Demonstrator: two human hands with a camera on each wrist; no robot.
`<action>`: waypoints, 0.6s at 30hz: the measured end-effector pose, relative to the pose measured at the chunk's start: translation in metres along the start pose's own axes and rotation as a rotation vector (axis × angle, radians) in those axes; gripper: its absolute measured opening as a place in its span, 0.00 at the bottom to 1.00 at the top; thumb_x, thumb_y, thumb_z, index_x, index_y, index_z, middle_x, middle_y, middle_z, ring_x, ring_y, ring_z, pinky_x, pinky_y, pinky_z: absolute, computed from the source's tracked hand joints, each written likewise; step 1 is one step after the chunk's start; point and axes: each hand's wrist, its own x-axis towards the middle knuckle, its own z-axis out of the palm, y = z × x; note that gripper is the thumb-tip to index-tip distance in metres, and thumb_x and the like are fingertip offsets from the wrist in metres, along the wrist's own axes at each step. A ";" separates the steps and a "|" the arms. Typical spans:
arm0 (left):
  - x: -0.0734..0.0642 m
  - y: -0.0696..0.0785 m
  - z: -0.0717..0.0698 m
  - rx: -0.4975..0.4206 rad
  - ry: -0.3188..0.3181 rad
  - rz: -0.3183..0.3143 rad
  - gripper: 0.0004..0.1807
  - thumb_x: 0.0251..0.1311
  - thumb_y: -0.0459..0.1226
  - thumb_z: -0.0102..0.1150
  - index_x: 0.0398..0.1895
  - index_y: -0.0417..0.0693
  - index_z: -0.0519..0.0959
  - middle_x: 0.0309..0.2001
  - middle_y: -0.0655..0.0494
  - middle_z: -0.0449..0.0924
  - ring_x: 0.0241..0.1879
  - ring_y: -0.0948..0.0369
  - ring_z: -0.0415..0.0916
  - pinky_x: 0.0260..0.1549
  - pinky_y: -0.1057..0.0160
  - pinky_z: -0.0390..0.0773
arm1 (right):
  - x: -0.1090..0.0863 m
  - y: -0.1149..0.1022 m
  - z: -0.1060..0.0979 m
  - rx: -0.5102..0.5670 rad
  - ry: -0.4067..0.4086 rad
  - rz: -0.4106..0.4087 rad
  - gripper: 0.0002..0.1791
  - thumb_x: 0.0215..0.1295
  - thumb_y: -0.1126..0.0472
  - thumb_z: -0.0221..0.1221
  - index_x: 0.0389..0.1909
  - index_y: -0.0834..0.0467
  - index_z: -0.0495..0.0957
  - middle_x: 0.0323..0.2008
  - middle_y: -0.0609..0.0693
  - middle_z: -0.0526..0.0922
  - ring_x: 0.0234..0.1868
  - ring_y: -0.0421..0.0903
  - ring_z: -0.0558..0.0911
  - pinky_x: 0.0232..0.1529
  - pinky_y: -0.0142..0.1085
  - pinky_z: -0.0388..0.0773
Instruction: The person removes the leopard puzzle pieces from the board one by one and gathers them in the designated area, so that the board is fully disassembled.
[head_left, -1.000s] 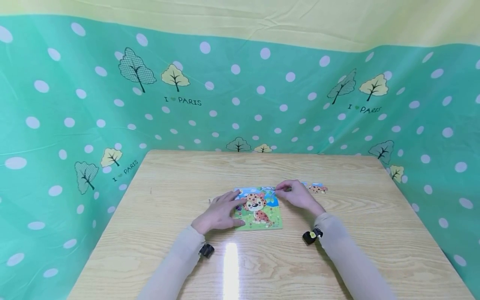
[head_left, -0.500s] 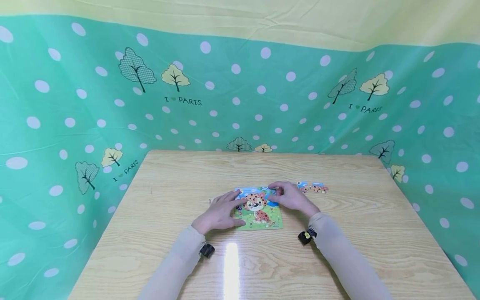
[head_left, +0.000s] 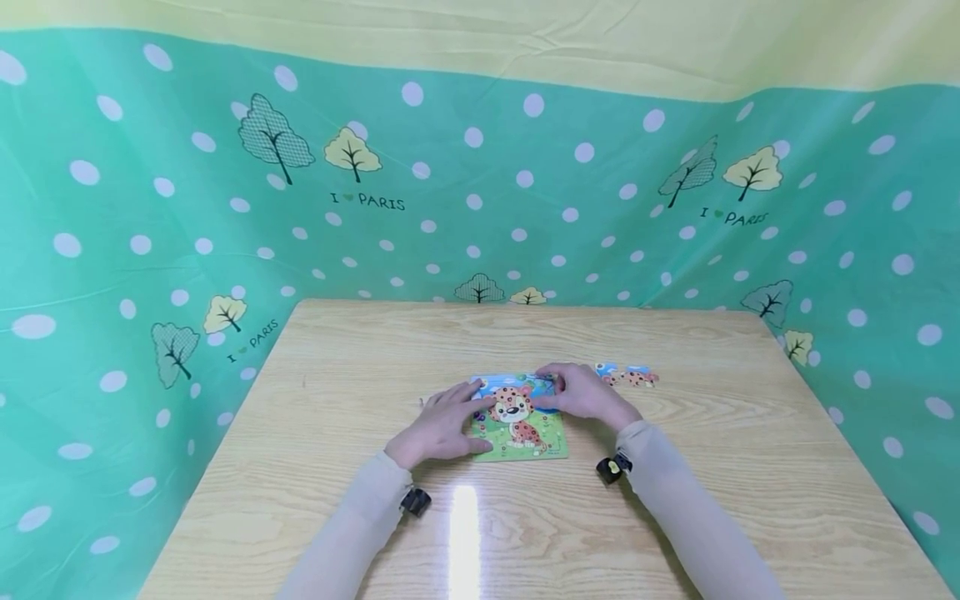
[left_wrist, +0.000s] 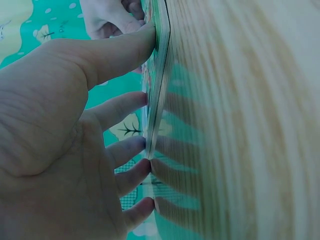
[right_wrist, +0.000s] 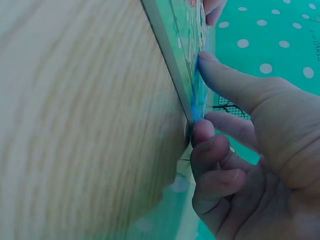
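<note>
A jigsaw puzzle (head_left: 549,442) with a spotted leopard cub on grass lies flat on the table. My left hand (head_left: 442,423) rests along its left side with fingers spread and nearly straight. In the left wrist view the left thumb (left_wrist: 120,52) lies on the board's near edge. At the upper right corner my right hand (head_left: 588,397) holds a corner jigsaw piece (head_left: 545,385) between thumb and index finger against the board. The right wrist view has the right thumb (right_wrist: 220,67) on the picture surface, other fingers curled by the edge; the piece's outline is mostly hidden.
Several loose puzzle pieces (head_left: 640,377) lie right of the board, beyond the right hand. The wooden table (head_left: 360,358) ends at a green dotted cloth (head_left: 480,225) behind and at the sides. Each wrist wears a small black camera (head_left: 609,470).
My right hand has moved slightly left onto the board's upper right corner, its thumb and index finger spreading. This uncovers more of the loose pieces. My left hand stays put.
</note>
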 end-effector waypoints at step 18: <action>0.000 0.000 0.000 0.001 -0.003 0.000 0.43 0.64 0.54 0.70 0.81 0.56 0.68 0.87 0.47 0.48 0.86 0.43 0.46 0.83 0.32 0.47 | 0.001 -0.006 -0.006 0.098 -0.109 0.074 0.37 0.53 0.48 0.81 0.64 0.49 0.78 0.22 0.45 0.77 0.21 0.41 0.70 0.25 0.33 0.71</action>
